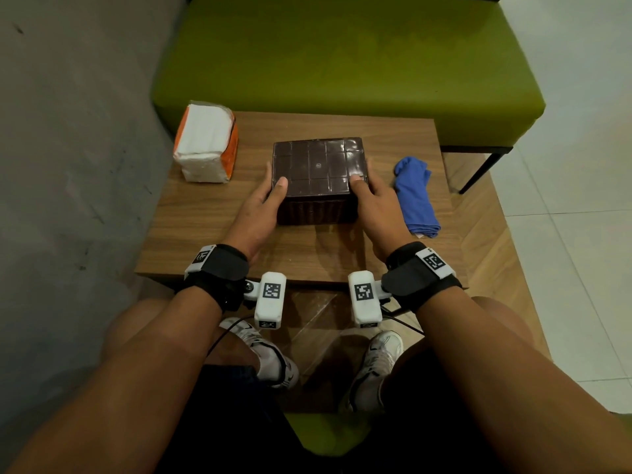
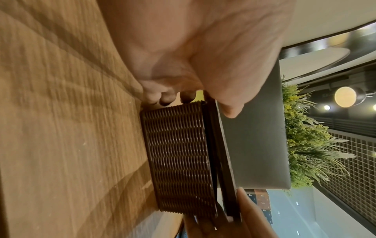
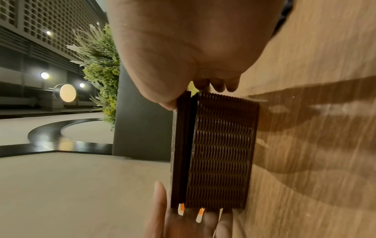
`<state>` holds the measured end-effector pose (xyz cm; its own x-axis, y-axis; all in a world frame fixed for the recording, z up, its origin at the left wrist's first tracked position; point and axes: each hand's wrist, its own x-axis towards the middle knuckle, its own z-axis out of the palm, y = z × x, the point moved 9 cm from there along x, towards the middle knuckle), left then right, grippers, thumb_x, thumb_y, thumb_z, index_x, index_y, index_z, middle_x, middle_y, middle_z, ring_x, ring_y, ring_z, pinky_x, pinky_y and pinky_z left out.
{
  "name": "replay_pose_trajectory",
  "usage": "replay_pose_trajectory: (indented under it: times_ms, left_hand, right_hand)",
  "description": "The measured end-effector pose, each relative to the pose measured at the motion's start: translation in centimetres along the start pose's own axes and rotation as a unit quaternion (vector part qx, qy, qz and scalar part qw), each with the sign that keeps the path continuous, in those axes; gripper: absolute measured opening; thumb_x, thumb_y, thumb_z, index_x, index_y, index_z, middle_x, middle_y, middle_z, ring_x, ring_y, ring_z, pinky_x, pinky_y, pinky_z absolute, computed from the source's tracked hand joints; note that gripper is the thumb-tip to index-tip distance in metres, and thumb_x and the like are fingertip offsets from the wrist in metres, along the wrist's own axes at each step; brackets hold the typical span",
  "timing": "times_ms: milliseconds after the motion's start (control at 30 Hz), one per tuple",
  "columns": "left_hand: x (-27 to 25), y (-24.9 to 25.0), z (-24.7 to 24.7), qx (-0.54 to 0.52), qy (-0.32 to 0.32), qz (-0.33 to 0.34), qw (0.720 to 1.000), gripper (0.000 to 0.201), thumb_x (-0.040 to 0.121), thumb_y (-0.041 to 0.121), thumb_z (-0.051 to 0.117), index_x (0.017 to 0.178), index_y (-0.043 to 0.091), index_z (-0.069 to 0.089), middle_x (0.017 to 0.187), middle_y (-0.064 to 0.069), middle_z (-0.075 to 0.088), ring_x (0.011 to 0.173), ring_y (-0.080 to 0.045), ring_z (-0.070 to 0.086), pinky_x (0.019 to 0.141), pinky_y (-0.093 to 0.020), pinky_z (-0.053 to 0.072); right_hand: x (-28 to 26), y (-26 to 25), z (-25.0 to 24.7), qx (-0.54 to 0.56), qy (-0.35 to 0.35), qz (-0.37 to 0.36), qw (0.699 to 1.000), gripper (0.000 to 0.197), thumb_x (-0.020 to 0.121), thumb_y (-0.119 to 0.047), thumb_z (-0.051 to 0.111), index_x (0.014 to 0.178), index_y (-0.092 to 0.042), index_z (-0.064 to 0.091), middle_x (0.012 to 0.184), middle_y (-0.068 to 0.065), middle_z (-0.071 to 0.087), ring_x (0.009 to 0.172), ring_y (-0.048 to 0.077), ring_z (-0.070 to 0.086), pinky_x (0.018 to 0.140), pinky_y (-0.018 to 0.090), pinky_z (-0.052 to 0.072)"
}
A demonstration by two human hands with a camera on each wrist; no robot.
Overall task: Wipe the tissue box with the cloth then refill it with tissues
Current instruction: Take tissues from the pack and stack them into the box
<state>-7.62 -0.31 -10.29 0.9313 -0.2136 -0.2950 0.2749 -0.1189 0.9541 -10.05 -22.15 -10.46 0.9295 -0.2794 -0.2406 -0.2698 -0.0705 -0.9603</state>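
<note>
left hand (image 1: 265, 200) + right hand (image 1: 372, 196): grip clasps tissue box (image 1: 318, 179) sides, thumbs on lid | risk: lid slips, box skids off table (image 1: 205, 227)

Both forearms reach forward to the tissue box (image 1: 319, 179), the landmark here. The left hand (image 1: 263, 203) clasps the box's left side, thumb on the lid's near-left corner, fingers curled round the side. The right hand (image 1: 374, 196) mirrors it on the right side, thumb on the near-right corner. Each wrist wears a black strap.
</note>
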Motion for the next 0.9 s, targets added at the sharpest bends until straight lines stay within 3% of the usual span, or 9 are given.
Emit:
replay_pose_trajectory:
  times_ms: [133,233,333,433,533,600,667,767,900]
  left_hand:
    - [-0.5,2.0,-1.0,0.012,0.044,0.039,0.998,0.056,0.111,0.051,0.048,0.162,0.030,0.045,0.161,0.010,0.052,0.148,-0.004,0.047,0.126,-0.034,0.037]
    - [-2.1,4.7,-2.9,-0.007,0.103,0.095,0.990,0.029,0.113,0.037,0.052,0.129,0.026,0.074,0.122,0.015,0.077,0.120,0.002,0.069,0.104,-0.021,0.055]
    - [-3.2,6.8,-6.1,0.002,0.168,0.127,0.978,0.016,0.107,0.024,0.065,0.109,0.014,0.077,0.103,0.004,0.079,0.099,-0.009,0.075,0.086,-0.025,0.062]
    - [-3.8,6.6,-10.2,0.025,0.177,0.074,0.981,0.013,0.102,0.017,0.072,0.090,0.017,0.070,0.087,0.002,0.073,0.071,-0.003,0.070,0.058,-0.020,0.055]
    - [-4.8,4.5,-14.1,0.061,0.152,-0.004,0.987,0.016,0.101,0.016,0.073,0.086,0.016,0.067,0.090,-0.004,0.072,0.068,-0.010,0.071,0.055,-0.024,0.053]
    - [-5.8,2.3,-16.1,0.073,0.148,-0.052,0.985,0.018,0.100,0.014,0.073,0.084,0.015,0.065,0.088,-0.005,0.070,0.057,-0.004,0.069,0.049,-0.020,0.053]
    - [-6.1,0.3,-17.8,0.092,0.157,-0.085,0.980,0.020,0.099,0.011,0.074,0.082,0.014,0.064,0.083,-0.004,0.068,0.051,-0.002,0.067,0.045,-0.017,0.051]
    - [-5.6,-2.2,-19.3,0.122,0.169,-0.119,0.971,0.022,0.098,0.010,0.076,0.082,0.015,0.061,0.083,-0.005,0.067,0.065,-0.015,0.069,0.052,-0.025,0.052]
    - [-4.4,-4.4,-21.1,0.149,0.202,-0.144,0.957,0.024,0.095,0.013,0.081,0.082,0.016,0.061,0.085,-0.007,0.066,0.071,-0.022,0.061,0.058,-0.031,0.048]
  right_hand:
    - [-0.9,-2.6,-0.6,-0.028,0.026,-0.048,0.998,0.064,0.107,-0.037,0.052,0.166,-0.023,0.033,0.142,-0.004,0.067,0.130,0.012,0.063,0.116,0.041,0.050]
    - [-2.1,-5.3,-0.2,-0.082,0.053,-0.098,0.990,0.052,0.099,-0.040,0.053,0.149,-0.027,0.058,0.122,-0.007,0.075,0.113,0.012,0.071,0.101,0.046,0.059]
    - [-3.7,-8.1,1.1,-0.157,0.078,-0.142,0.974,0.043,0.091,-0.044,0.049,0.125,-0.030,0.071,0.107,0.001,0.074,0.100,0.019,0.070,0.088,0.046,0.061]
    - [-5.5,-9.9,4.0,-0.165,0.029,-0.145,0.975,0.033,0.098,-0.034,0.055,0.124,-0.026,0.074,0.112,0.004,0.074,0.101,0.018,0.071,0.089,0.043,0.063]
    - [-7.1,-9.8,7.6,-0.204,-0.057,-0.125,0.969,0.035,0.102,-0.023,0.065,0.137,-0.017,0.066,0.124,0.003,0.074,0.114,0.017,0.070,0.100,0.036,0.060]
    - [-7.6,-8.8,9.9,-0.249,-0.094,-0.124,0.956,0.047,0.100,-0.021,0.070,0.145,-0.016,0.057,0.129,0.006,0.072,0.118,0.022,0.069,0.101,0.030,0.055]
    - [-7.6,-7.3,12.3,-0.298,-0.130,-0.116,0.938,0.052,0.097,-0.023,0.073,0.144,-0.017,0.052,0.128,0.011,0.071,0.117,0.030,0.069,0.099,0.038,0.057]
    - [-7.0,-4.8,15.0,-0.352,-0.163,-0.086,0.918,0.050,0.097,-0.024,0.073,0.139,-0.013,0.050,0.129,0.017,0.067,0.118,0.038,0.066,0.101,0.052,0.058]
    - [-6.1,-2.3,17.3,-0.385,-0.182,-0.050,0.903,0.045,0.098,-0.026,0.072,0.135,-0.007,0.053,0.130,0.021,0.066,0.119,0.042,0.065,0.101,0.054,0.057]
